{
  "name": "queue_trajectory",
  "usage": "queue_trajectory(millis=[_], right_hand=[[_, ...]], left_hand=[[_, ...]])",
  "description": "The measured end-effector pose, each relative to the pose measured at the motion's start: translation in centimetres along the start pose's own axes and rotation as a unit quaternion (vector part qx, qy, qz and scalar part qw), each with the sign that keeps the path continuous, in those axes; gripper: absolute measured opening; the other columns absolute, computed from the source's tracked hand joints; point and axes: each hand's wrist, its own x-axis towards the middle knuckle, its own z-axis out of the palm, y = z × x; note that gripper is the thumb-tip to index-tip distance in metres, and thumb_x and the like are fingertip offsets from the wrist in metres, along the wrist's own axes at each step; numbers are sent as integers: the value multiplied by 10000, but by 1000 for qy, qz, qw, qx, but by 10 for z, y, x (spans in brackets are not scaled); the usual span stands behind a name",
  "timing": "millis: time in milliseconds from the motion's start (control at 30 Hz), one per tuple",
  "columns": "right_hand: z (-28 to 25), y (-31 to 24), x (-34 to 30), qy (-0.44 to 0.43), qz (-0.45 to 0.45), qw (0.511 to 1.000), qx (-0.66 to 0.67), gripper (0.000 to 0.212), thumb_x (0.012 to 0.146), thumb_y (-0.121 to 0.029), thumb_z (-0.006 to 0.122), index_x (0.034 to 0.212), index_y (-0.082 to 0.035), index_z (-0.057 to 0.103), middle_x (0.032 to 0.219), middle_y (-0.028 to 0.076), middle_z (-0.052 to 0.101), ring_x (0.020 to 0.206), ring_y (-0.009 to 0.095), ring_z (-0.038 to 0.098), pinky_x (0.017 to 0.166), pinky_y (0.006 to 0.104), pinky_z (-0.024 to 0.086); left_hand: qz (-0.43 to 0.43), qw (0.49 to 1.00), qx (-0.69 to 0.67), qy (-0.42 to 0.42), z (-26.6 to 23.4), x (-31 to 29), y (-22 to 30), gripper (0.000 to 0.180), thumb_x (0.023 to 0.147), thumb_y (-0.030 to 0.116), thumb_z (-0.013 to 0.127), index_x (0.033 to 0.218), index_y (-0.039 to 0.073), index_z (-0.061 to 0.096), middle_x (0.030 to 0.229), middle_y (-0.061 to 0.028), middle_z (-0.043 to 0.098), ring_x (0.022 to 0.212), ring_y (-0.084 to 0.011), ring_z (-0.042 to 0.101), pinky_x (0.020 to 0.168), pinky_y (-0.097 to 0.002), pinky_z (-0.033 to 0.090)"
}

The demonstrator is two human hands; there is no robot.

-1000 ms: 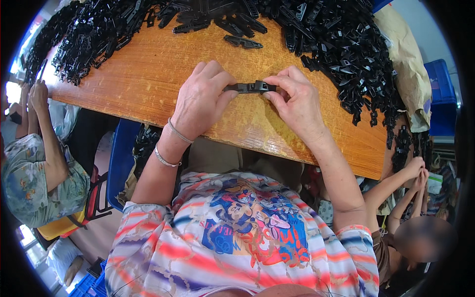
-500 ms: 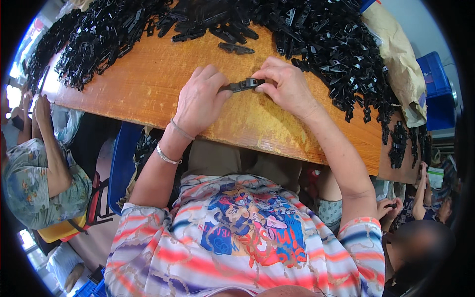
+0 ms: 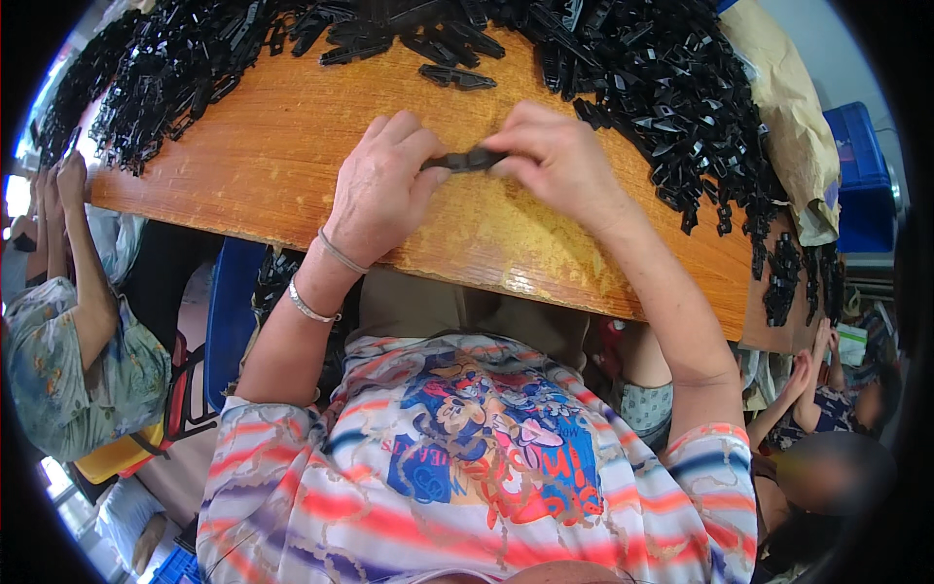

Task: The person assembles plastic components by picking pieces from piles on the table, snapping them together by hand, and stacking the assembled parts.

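Between my two hands, above the wooden table (image 3: 292, 175), is a small dark elongated plastic part (image 3: 463, 161), blurred by motion. The thumb and fingers of my left hand (image 3: 384, 175) pinch its left end. At the other end, my right hand (image 3: 550, 156) grips it between thumb and bent fingers. My fingertips cover both ends, so its exact kind cannot be made out. Just beyond my hands a single similar black plastic part (image 3: 457, 77) lies flat on the wood.
Large heaps of black plastic parts (image 3: 671, 107) cover the table's far side and right edge, with another heap (image 3: 175, 88) at the far left. Brown paper (image 3: 793, 127) and a blue bin (image 3: 861, 175) are at the right. Other people sit at both sides; a co-worker's arm (image 3: 83, 234) shows left.
My hands have shifted slightly left, still holding the dark part, which now looks turned and blurred. At the right, a co-worker's hands have moved up.
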Motion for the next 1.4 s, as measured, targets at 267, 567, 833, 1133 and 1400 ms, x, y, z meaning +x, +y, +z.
queue_trajectory(millis=[267,567,833,1133,1400], right_hand=[[5,-18,-4,17,0,999,-40,232,847,-166,874,1065,-96,836,1016,67,710,875,322,740,748,451,588],[-50,38,-19,108,167,948,-248,295,957,-278,815,1123,-35,792,1179,156,718,920,367,767,831,476,631],[-51,45,-1,1,172,940,-295,208,936,-152,784,1049,17,737,1136,238,703,964,433,756,860,512,631],[-24,2,-28,128,192,963,142,237,863,-120,828,1069,-47,736,895,88,676,800,254,694,756,386,562],[-36,-4,-45,52,160,984,-63,177,864,-60,802,1031,-36,749,961,149,718,881,365,733,776,472,576]], left_hand=[[4,999,-7,-45,-9,1,-3,168,880,34,780,1036,10,721,1007,-155,634,993,-392,636,876,-460,522],[81,993,77,-28,-11,58,-9,317,937,99,771,1246,35,747,1149,-134,688,1116,-360,648,996,-457,536],[107,964,232,-78,18,100,-25,235,956,130,772,1179,61,743,1129,-103,670,1143,-332,642,985,-450,536],[44,993,54,-98,12,80,-8,149,919,-2,727,1055,60,727,1025,-116,741,1151,-344,662,931,-455,551],[210,974,-17,-82,-11,64,-24,296,783,-146,666,987,60,727,1194,-79,774,1339,-377,626,1022,-477,561]])
